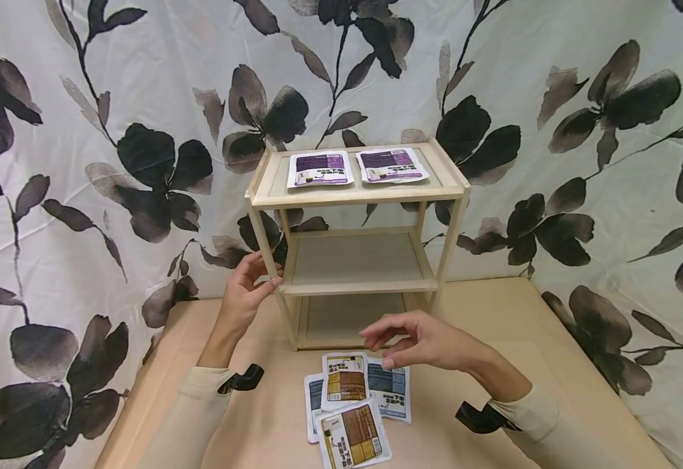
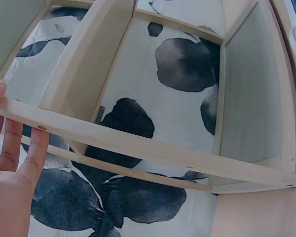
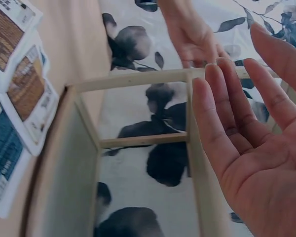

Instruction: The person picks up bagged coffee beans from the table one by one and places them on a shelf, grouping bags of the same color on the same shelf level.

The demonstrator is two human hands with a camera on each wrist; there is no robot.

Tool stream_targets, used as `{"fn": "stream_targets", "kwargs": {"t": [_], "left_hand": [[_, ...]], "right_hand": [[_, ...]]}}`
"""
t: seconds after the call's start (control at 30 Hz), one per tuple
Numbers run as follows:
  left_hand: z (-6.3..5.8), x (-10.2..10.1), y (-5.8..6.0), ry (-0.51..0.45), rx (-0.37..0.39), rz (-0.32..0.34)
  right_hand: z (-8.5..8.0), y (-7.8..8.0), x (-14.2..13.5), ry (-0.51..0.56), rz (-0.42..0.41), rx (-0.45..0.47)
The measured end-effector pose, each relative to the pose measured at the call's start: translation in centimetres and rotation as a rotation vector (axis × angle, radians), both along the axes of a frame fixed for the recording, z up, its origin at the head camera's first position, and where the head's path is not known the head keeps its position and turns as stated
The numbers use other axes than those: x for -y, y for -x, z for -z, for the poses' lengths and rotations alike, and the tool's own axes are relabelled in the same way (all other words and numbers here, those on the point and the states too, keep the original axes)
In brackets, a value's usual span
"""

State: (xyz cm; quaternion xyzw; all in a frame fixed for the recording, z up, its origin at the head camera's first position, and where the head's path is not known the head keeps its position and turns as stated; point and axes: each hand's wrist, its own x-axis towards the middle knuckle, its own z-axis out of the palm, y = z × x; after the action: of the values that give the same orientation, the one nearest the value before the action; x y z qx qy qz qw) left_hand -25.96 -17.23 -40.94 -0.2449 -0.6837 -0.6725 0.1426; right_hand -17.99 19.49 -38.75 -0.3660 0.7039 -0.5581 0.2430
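My left hand (image 1: 245, 293) holds the left front post of a three-tier wooden shelf (image 1: 359, 288). In the left wrist view, its thumb lies on one side of the post (image 2: 113, 136) and the fingers on the other. The right hand (image 1: 426, 342) hovers in front of the bottom tier with its fingers loosely bent and nothing in them. Below it, on the table, lie overlapping flat packets: brown-labelled packets (image 1: 346, 381) and blue-labelled packets (image 1: 396, 394). Side by side on the top tier are two purple-labelled packets, a left one (image 1: 320, 169) and a right one (image 1: 392, 165).
The shelf stands on a beige table (image 1: 482, 306) near its back edge. Behind it hangs a white cloth (image 1: 376, 104) with a dark floral print, which also runs along both sides. Bare tabletop shows left and right of the shelf.
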Motion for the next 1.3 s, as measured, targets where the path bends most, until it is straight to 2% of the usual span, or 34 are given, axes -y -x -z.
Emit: {"fn": "stream_targets", "kwargs": {"t": [0.2, 0.83, 1.07, 1.3], "left_hand": [[-0.1, -0.1, -0.1, -0.006, 0.008, -0.005], [-0.2, -0.1, 0.0, -0.004, 0.01, -0.005], [-0.1, -0.1, -0.1, -0.009, 0.01, -0.003], [-0.1, -0.1, 0.0, -0.012, 0.01, -0.002]], "right_hand": [[2.0, -0.5, 0.4, 0.031, 0.006, 0.056], [8.0, -1.8, 1.2, -0.001, 0.054, 0.086], [10.4, -2.4, 1.3, 0.04, 0.04, 0.136], [12.6, -2.9, 1.3, 0.006, 0.073, 0.099]]}}
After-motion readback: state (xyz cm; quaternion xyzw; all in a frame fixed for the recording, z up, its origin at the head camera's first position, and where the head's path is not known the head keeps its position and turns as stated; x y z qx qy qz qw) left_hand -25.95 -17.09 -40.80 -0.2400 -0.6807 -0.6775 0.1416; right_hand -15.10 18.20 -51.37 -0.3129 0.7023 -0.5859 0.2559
